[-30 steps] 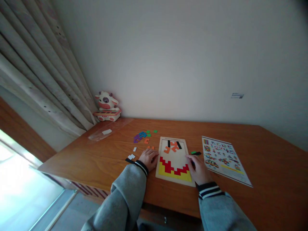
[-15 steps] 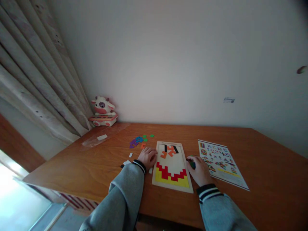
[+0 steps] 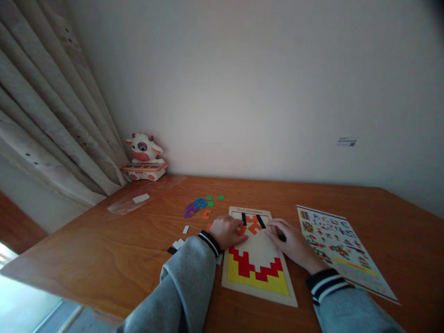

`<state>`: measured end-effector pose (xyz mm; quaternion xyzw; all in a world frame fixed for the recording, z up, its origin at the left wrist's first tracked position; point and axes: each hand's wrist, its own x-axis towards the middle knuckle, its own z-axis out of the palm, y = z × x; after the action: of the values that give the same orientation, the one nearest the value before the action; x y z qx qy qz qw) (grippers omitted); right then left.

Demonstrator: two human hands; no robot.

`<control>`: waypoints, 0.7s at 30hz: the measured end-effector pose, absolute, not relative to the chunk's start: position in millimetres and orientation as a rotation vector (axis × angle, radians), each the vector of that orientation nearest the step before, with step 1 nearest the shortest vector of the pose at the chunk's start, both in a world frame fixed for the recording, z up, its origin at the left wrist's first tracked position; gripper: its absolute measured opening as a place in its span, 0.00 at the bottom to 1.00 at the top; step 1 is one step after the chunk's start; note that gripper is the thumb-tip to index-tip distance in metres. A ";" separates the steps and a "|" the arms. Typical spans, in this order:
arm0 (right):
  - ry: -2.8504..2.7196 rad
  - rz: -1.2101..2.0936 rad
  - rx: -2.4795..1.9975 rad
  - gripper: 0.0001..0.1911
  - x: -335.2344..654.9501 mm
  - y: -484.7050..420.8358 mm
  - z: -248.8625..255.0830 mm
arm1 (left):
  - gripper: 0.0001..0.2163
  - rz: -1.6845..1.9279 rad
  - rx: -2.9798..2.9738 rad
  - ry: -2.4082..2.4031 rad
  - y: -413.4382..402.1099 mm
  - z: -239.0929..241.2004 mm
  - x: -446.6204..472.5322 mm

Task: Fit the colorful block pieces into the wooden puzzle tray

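A wooden puzzle board (image 3: 259,293) lies in front of me, with yellow pieces (image 3: 255,280) along its near end and a stepped row of red pieces (image 3: 244,266) above them. Toward the far end sit an orange H-like piece (image 3: 255,225) and two black strips (image 3: 261,222). My left hand (image 3: 227,232) reaches over the board's left edge, thumb and fingers closed around another orange puzzle piece (image 3: 241,230). My right hand (image 3: 291,241) is at the right edge, thumb and forefinger apart. Something dark green (image 3: 282,237) shows beside its palm, partly hidden.
Left of the board lie loose purple pieces (image 3: 191,209), blue pieces (image 3: 200,202), green squares (image 3: 210,204) and white pieces (image 3: 178,244). A printed pattern sheet (image 3: 343,245) is on the right. A clear plastic bag (image 3: 121,207) and a cow toy (image 3: 144,157) stand farther back left.
My left hand has moved right, from the board's edge onto the orange piece. My right hand has come up toward the board's upper right, its fingers opening. The view has shifted slightly.
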<state>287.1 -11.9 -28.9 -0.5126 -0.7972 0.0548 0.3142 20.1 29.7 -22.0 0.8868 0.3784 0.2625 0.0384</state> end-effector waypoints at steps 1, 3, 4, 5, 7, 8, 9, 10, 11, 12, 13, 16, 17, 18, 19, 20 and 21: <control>-2.143 0.182 -1.320 0.18 283.8 -4.6 -26.4 | 0.19 0.787 2.730 1.153 31.2 -22.2 22.3; -2.233 0.264 -1.248 0.24 277.0 9.2 -22.4 | 0.16 0.759 2.752 1.108 33.1 -22.7 24.8; -2.266 0.301 -1.218 0.24 273.9 14.8 -21.1 | 0.15 0.750 2.763 1.077 33.5 -23.1 25.0; -2.290 0.333 -1.194 0.23 271.5 19.2 -20.3 | 0.14 0.745 2.772 1.043 33.7 -23.8 24.6; -2.301 0.378 -1.169 0.19 268.6 23.7 -20.5 | 0.13 0.748 2.784 0.985 33.4 -26.3 22.9; -2.294 0.391 -1.166 0.17 268.0 24.0 -21.2 | 0.13 0.755 2.788 0.960 33.1 -28.0 21.7; -2.284 0.400 -1.166 0.16 267.9 23.2 -22.1 | 0.12 0.763 2.792 0.934 32.7 -29.9 20.6; -2.273 0.405 -1.168 0.15 267.9 21.6 -22.9 | 0.11 0.772 2.795 0.908 32.3 -31.8 19.6; -2.264 0.407 -1.172 0.14 267.9 19.6 -23.6 | 0.11 0.783 2.798 0.883 31.8 -33.7 18.9; -2.258 0.409 -1.176 0.14 267.6 17.3 -24.0 | 0.11 0.796 2.801 0.860 31.3 -35.3 18.5; -2.256 0.411 -1.178 0.14 267.1 15.1 -24.2 | 0.11 0.814 2.803 0.843 30.7 -36.5 18.3; -2.254 0.414 -1.189 0.14 263.8 9.9 -23.6 | 0.12 0.900 2.799 0.833 29.7 -37.4 17.9; -2.252 0.414 -1.196 0.15 262.5 8.9 -23.4 | 0.12 0.940 2.792 0.841 30.0 -36.8 17.2; -2.250 0.415 -1.206 0.15 261.4 8.3 -23.4 | 0.12 0.985 2.781 0.860 30.8 -35.8 15.8; -2.248 0.418 -1.218 0.15 260.5 7.9 -23.6 | 0.11 1.036 2.766 0.894 32.3 -34.6 13.6; -2.245 0.421 -1.232 0.14 259.8 7.6 -24.0 | 0.11 1.087 2.748 0.943 34.2 -33.3 10.4; -2.243 0.425 -1.246 0.14 259.4 7.4 -24.4 | 0.11 1.139 2.727 1.008 36.6 -32.1 6.3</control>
<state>259.4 7.4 -24.4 -0.4617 -0.8311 0.1574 0.2671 6.3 36.6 -32.1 0.8733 0.3229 0.3648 0.0096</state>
